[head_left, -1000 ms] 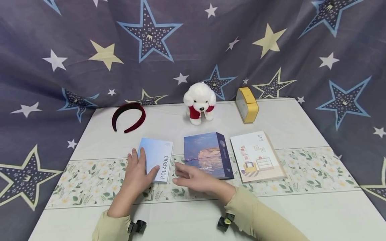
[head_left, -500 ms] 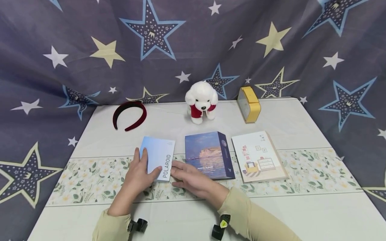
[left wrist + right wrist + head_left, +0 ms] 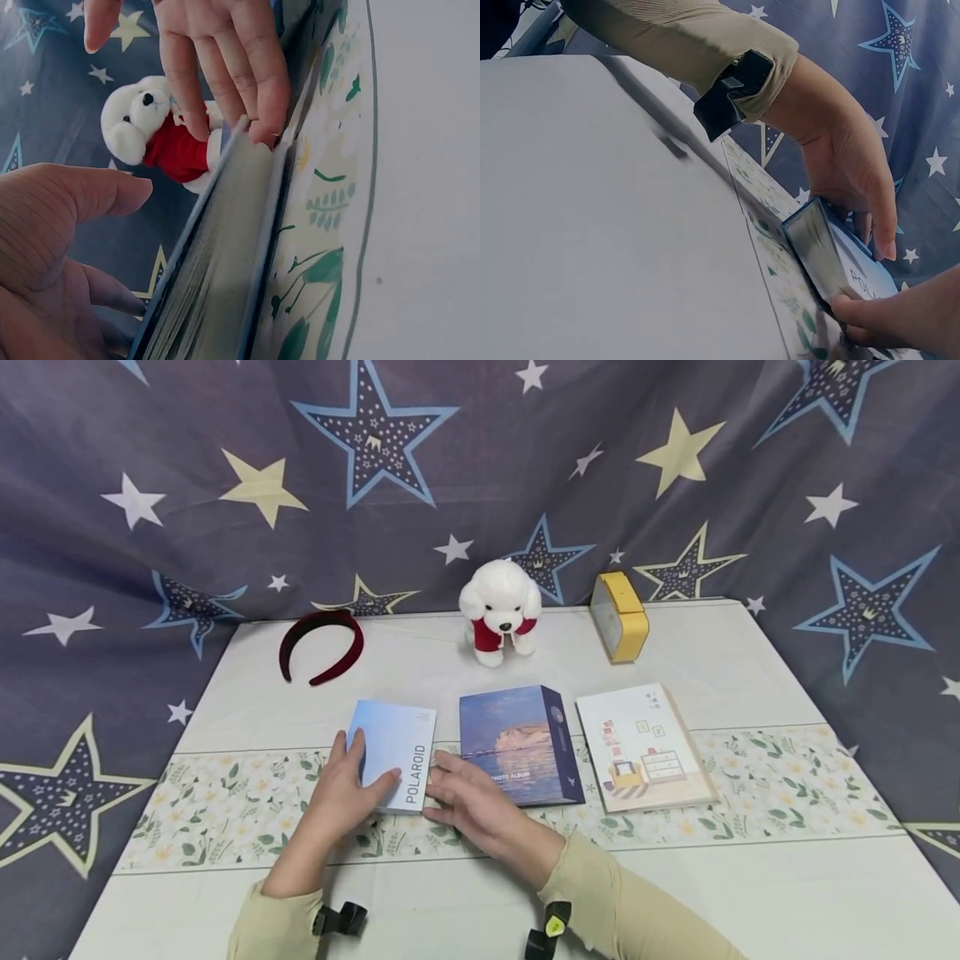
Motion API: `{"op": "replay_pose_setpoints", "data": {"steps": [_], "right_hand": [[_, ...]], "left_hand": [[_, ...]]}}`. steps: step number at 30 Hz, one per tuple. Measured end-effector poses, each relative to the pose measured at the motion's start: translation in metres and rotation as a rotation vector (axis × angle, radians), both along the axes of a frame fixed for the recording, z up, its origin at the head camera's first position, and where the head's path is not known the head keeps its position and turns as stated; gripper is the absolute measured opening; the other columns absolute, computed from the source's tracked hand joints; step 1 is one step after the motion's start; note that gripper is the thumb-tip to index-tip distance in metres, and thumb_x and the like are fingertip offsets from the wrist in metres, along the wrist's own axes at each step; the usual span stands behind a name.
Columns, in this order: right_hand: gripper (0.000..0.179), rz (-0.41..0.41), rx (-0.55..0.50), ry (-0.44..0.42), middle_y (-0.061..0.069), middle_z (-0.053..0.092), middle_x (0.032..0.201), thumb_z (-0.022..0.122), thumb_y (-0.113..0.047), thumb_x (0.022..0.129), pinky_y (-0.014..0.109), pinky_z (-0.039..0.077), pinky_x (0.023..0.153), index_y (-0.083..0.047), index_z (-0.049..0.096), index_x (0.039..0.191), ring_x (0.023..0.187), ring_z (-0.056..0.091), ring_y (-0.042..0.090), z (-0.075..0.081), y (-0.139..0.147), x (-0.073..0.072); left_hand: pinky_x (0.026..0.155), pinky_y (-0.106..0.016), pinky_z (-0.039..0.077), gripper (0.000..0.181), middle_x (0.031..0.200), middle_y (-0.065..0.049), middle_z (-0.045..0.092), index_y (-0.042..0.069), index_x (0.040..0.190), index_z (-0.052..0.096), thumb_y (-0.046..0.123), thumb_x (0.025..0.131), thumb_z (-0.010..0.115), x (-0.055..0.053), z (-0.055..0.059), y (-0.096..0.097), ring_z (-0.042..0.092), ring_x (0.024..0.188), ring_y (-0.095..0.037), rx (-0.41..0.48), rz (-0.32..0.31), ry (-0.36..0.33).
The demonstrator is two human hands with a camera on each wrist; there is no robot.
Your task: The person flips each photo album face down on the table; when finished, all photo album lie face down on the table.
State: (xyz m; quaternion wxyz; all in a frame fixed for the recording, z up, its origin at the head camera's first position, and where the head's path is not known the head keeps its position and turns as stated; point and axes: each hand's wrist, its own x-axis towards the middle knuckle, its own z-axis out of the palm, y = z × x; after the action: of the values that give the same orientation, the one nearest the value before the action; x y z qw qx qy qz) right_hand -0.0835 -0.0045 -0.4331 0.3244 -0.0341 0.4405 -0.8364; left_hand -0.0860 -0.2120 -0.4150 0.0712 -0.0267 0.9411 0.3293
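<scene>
A blue Polaroid album (image 3: pixel 393 743) lies between the two hands, its page edges facing the left wrist camera. My left hand (image 3: pixel 345 793) is at its left side, with fingers along that edge and the thumb extended over the cover. In the left wrist view the left thumb (image 3: pixel 112 193) stands apart from the cover. My right hand (image 3: pixel 476 802) touches the album's right edge with its fingertips; in the left wrist view these fingers (image 3: pixel 225 67) look fairly straight. To the right lie a dark blue photo album (image 3: pixel 506 743) and a white illustrated album (image 3: pixel 637 752).
Along the back of the table (image 3: pixel 420 910) are a dark red headband (image 3: pixel 348 652), a white plush dog (image 3: pixel 498 602) in red and a yellow box-like object (image 3: pixel 622 618). A starry curtain (image 3: pixel 420 543) hangs behind. A floral strip (image 3: pixel 225 802) crosses the table.
My right hand has moved left, from a gap beside the Polaroid album to its right edge. The left hand stays about where it was. The other objects have not moved.
</scene>
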Motion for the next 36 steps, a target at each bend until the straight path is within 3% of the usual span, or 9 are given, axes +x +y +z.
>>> {"op": "replay_pose_setpoints", "data": {"steps": [6,10,18,28,36], "right_hand": [[0.077,-0.032,-0.03,-0.001,0.028,0.022,0.154,0.051,-0.007,0.095,0.049,0.037,0.107,0.004,0.003,0.154,0.138,0.034,0.041,0.003,0.002,0.0],[0.077,-0.04,-0.011,0.009,0.029,0.025,0.153,0.051,-0.004,0.092,0.046,0.041,0.105,0.004,0.005,0.154,0.136,0.036,0.04,0.006,0.004,-0.002],[0.073,0.011,0.052,0.176,0.018,0.034,0.152,0.056,-0.009,0.093,0.042,0.045,0.098,0.0,0.017,0.154,0.118,0.053,0.025,0.013,0.008,-0.002],[0.074,0.044,0.087,0.304,0.011,0.038,0.15,0.058,-0.007,0.093,0.056,0.04,0.102,-0.015,0.02,0.156,0.122,0.053,0.027,0.01,0.01,0.002],[0.079,0.052,0.111,0.347,0.01,0.03,0.155,0.061,-0.011,0.094,0.055,0.038,0.104,-0.019,0.015,0.158,0.13,0.047,0.026,0.011,0.013,0.005]], "left_hand": [[0.11,-0.065,0.012,0.091,0.156,-0.034,-0.006,-0.007,0.153,0.008,0.035,0.093,0.063,0.001,0.002,-0.002,0.001,0.141,-0.055,0.071,0.028,-0.035],[0.112,-0.064,0.01,0.091,0.157,-0.033,-0.006,-0.005,0.153,0.007,0.036,0.094,0.062,0.001,0.002,-0.003,-0.001,0.142,-0.052,0.128,0.047,-0.054],[0.116,-0.054,0.011,0.086,0.158,-0.031,0.002,-0.011,0.151,0.003,0.028,0.099,0.058,0.005,0.001,0.008,0.004,0.145,-0.044,0.383,-0.009,-0.039],[0.116,-0.056,0.007,0.088,0.16,-0.026,-0.001,-0.004,0.154,0.0,0.04,0.099,0.053,0.011,-0.002,0.021,0.0,0.146,-0.041,0.441,-0.006,-0.051],[0.114,-0.059,0.002,0.084,0.161,-0.023,-0.006,-0.002,0.154,-0.005,0.038,0.101,0.047,0.014,-0.001,0.027,-0.006,0.147,-0.039,0.51,-0.055,-0.043]]}}
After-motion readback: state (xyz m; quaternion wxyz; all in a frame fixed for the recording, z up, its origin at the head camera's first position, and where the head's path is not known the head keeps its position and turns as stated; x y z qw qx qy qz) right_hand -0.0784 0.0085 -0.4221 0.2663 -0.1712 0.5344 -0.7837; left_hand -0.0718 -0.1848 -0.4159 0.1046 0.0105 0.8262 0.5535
